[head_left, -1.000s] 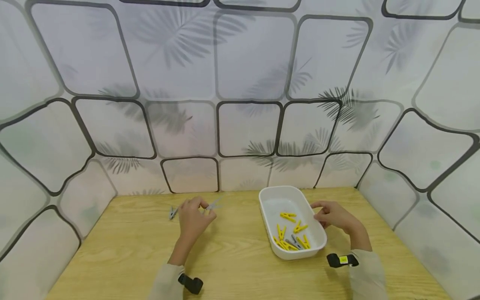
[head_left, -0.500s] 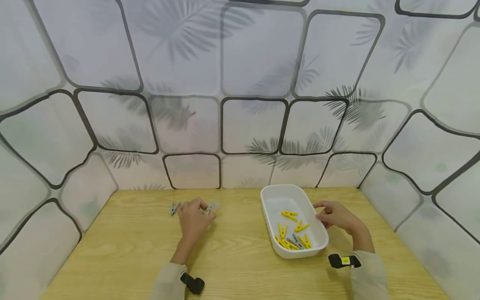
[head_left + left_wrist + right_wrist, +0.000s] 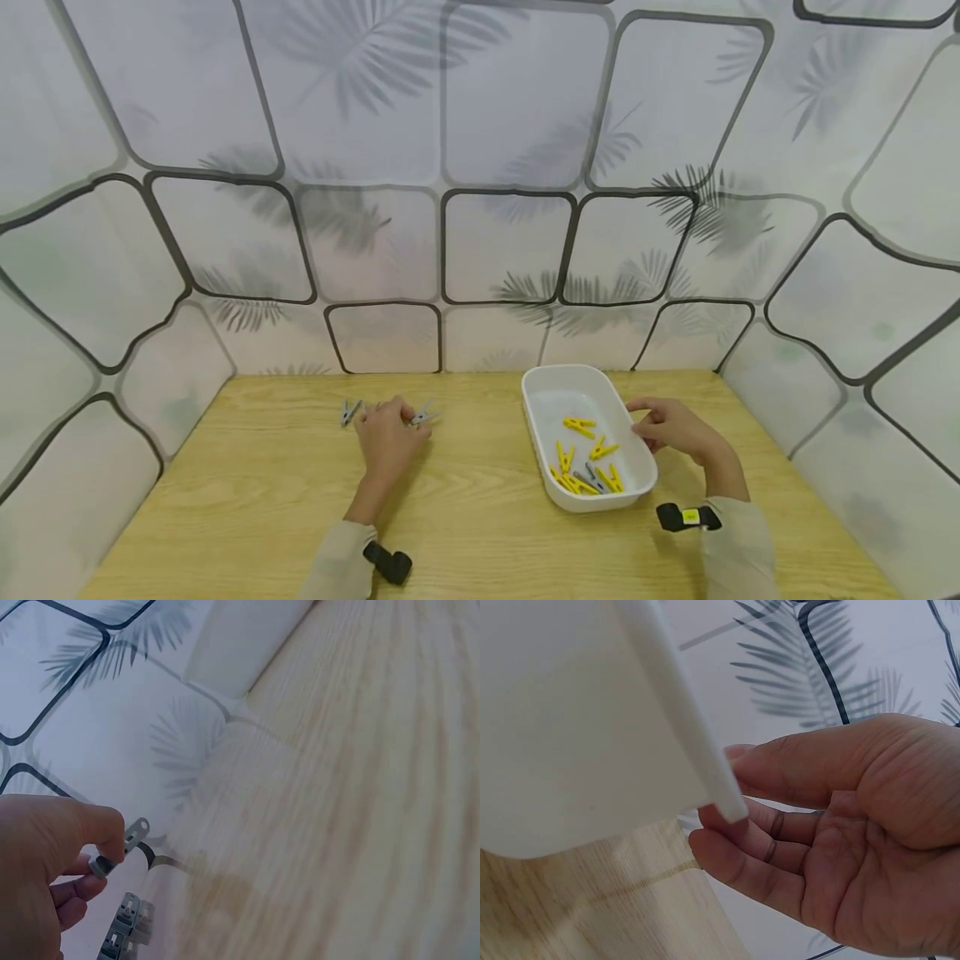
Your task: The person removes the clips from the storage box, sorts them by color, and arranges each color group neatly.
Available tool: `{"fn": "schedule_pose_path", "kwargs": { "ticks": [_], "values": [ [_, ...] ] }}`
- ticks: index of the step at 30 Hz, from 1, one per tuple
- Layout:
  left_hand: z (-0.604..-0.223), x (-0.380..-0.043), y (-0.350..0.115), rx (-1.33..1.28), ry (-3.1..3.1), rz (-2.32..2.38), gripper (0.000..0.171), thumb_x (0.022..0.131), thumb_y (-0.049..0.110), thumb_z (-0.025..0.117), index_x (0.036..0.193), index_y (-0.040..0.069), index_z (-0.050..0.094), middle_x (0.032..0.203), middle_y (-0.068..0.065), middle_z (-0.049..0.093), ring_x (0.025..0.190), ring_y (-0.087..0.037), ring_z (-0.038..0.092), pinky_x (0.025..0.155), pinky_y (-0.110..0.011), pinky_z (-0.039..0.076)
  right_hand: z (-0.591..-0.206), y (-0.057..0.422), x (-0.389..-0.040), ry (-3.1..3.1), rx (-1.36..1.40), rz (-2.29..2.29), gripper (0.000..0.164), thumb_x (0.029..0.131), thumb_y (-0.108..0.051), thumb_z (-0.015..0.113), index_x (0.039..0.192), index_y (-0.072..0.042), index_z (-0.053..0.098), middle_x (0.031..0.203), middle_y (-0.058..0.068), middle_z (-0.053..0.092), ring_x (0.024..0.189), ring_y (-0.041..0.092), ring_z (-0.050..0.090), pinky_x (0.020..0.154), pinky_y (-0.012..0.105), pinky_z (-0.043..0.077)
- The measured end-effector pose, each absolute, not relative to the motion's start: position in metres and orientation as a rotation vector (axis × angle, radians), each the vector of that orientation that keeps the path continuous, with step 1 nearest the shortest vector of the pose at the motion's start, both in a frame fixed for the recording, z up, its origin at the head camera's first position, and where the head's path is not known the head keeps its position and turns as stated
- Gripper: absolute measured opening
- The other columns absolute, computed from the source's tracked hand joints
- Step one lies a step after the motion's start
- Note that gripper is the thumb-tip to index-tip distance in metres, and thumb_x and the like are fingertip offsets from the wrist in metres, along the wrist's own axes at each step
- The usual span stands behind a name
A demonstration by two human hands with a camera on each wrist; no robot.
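"What comes first?"

"A grey clip [image 3: 424,416], well to the left of the white tray [image 3: 553,402]. We see the left hand [image 3: 393,442] pinching it, so that grip is grasping; whether the clip touches the desk [image 3: 468,521], we can't tell."

"Anything else on that side?"

"Farther left of the tray, beyond the left hand, we find a loose clip [image 3: 347,413], also grey; another may be partly hidden there."

"And the tray itself?"

"In it lie several yellow clips [image 3: 603,450] and, gathered with some of them at the near end, grey clip parts [image 3: 593,478]. At the tray's right rim, we see the right hand [image 3: 677,433] holding on with curled fingers."

"What has just changed?"

"Very little over the last second: our view dips slightly, while both hands keep their holds. We judge the work paused mid-pinch, with this clip outside the tray."

"Behind the tray?"

"A leaf-patterned wall [image 3: 504,242]."
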State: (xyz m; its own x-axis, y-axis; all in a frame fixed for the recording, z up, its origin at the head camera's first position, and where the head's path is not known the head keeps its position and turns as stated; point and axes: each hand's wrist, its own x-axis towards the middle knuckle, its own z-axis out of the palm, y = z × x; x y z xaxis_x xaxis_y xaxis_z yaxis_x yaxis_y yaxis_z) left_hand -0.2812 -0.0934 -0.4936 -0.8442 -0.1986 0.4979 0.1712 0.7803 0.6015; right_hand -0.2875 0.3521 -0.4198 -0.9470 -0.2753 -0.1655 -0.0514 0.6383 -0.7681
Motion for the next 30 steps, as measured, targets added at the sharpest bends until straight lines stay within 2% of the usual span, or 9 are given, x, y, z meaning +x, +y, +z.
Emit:
{"fn": "schedule_pose_path", "kwargs": {
  "ticks": [3, 10, 14, 20, 30],
  "values": [
    [-0.4936, -0.2804, -0.0938, 0.049, -2.455, -0.888, 0.018, 0.074, 0.012, 0.080, 0.077, 0.008, 0.064, 0.076, -0.009, 0.068, 0.081, -0.032, 0.057, 0.092, -0.059, 0.036, -0.4196, 0.3519, -0.2881, 2.587, -0.261, -1.208, 0.046, 0.100, -0.010, 0.060, 0.141, 0.009, 0.050, 0.093, 0.014, 0.071, 0.077, 0.021, 0.067, 0.074, 0.042, 0.060],
    [-0.4937, -0.2786, -0.0952, 0.061, -2.511, -0.861, 0.014, 0.074, 0.005, 0.074, 0.070, 0.010, 0.061, 0.068, -0.005, 0.063, 0.074, -0.028, 0.055, 0.091, -0.061, 0.036, -0.4195, 0.3525, -0.2895, 2.564, -0.297, -1.234, 0.046, 0.100, -0.008, 0.059, 0.141, 0.011, 0.049, 0.091, 0.014, 0.071, 0.077, 0.022, 0.068, 0.074, 0.044, 0.060],
    [-0.4924, -0.2784, -0.0948, 0.055, -2.524, -0.821, 0.019, 0.075, 0.005, 0.075, 0.066, 0.012, 0.059, 0.068, -0.004, 0.062, 0.075, -0.029, 0.056, 0.093, -0.064, 0.037, -0.4191, 0.3522, -0.2897, 2.562, -0.301, -1.246, 0.045, 0.100, -0.008, 0.060, 0.140, 0.011, 0.050, 0.090, 0.014, 0.071, 0.076, 0.022, 0.068, 0.074, 0.045, 0.060],
    [-0.4908, -0.2768, -0.0934, 0.065, -2.554, -0.810, 0.029, 0.075, 0.005, 0.075, 0.058, 0.015, 0.052, 0.064, -0.003, 0.055, 0.071, -0.027, 0.050, 0.092, -0.063, 0.036, -0.4202, 0.3518, -0.2887, 2.558, -0.299, -1.250, 0.045, 0.100, -0.008, 0.059, 0.140, 0.011, 0.050, 0.090, 0.013, 0.071, 0.075, 0.022, 0.068, 0.073, 0.045, 0.060],
    [-0.4889, -0.2754, -0.0904, 0.081, -2.594, -0.752, 0.026, 0.077, 0.011, 0.078, 0.062, 0.013, 0.057, 0.083, -0.011, 0.066, 0.090, -0.037, 0.057, 0.092, -0.062, 0.037, -0.4211, 0.3521, -0.2882, 2.560, -0.312, -1.259, 0.046, 0.100, -0.007, 0.060, 0.140, 0.012, 0.049, 0.088, 0.012, 0.071, 0.074, 0.022, 0.067, 0.073, 0.047, 0.060]
  ]
}}
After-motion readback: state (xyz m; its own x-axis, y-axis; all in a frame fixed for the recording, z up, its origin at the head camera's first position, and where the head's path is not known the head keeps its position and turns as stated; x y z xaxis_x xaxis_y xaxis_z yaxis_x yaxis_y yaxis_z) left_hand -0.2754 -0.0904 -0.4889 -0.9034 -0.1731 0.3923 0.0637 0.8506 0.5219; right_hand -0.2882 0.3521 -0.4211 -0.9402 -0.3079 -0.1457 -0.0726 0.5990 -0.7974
